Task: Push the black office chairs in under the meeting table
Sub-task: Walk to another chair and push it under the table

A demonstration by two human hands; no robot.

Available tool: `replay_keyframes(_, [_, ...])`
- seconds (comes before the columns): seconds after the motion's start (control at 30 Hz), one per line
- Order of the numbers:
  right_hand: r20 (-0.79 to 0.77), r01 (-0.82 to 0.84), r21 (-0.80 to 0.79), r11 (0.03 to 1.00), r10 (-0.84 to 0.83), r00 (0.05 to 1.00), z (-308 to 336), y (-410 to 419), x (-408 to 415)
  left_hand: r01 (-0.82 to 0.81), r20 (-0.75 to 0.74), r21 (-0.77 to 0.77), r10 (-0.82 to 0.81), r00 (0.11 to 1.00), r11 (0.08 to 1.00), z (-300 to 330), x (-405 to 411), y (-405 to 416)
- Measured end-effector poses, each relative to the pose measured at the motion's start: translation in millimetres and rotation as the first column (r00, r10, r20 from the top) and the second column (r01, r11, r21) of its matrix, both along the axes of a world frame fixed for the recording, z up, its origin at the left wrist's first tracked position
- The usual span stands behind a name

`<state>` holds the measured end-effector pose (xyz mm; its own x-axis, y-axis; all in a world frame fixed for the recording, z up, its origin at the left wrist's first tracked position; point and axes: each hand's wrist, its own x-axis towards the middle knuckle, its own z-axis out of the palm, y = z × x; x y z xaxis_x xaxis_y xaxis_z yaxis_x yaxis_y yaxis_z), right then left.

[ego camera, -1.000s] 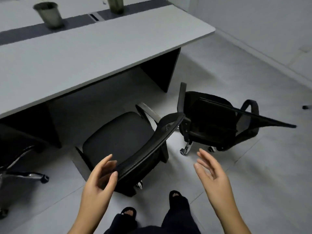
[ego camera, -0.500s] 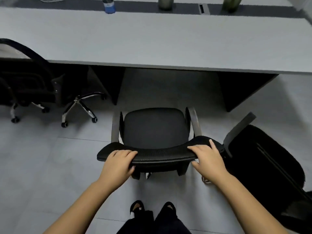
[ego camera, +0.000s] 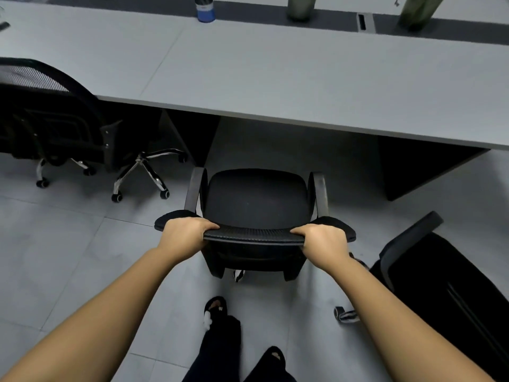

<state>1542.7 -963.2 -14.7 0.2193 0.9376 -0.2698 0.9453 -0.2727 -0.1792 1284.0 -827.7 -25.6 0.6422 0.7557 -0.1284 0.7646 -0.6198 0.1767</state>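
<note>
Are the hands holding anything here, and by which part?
Yes: both hands, left and right, grip the black mesh-backed office chair by the top edge of its backrest, one near each end.

Head camera looks steeply down, close above the chair (ego camera: 256,205).

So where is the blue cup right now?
In the head view the blue cup stands at the far top, left of centre, on the table's dark middle strip, left of two green pots.
</note>
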Motion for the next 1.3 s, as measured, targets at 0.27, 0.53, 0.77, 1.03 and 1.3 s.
replay_keyframes(0.27, [0.042, 0.075, -0.034, 0.997, -0.073, 0.996, -0.3, 104.9, -0.7, 0.06, -0.097, -0.021, -0.062, 0.993, 0.998, 7.7, 12.2, 119.1])
replay_keyframes(0.53, [0.029, 0.175, -0.022, 0.984, -0.174, 0.984, -4.4, 207.6, -5.4, 0.137, -0.134, -0.083, -0.147, 0.98, 0.987, 7.8, 16.8, 241.2])
replay_keyframes(0.77, [0.027, 0.147, -0.032, 0.989, -0.147, 0.989, -5.1, 286.6, 11.0, 0.136, -0.153, -0.125, -0.155, 0.976, 0.983, 14.8, 33.3, 317.2])
replay_keyframes(1.03, [0.015, 0.045, -0.001, 0.999, -0.045, 0.999, -6.4, 352.4, 37.2, 0.109, -0.088, -0.154, -0.124, 0.988, 0.982, 27.3, 55.0, 371.9])
replay_keyframes(1.3, [0.004, 0.038, -0.012, 0.999, -0.038, 0.999, -9.6, 369.9, 37.1, 0.207, -0.031, -0.116, -0.212, 0.977, 0.971, 16.1, 49.1, 400.6])
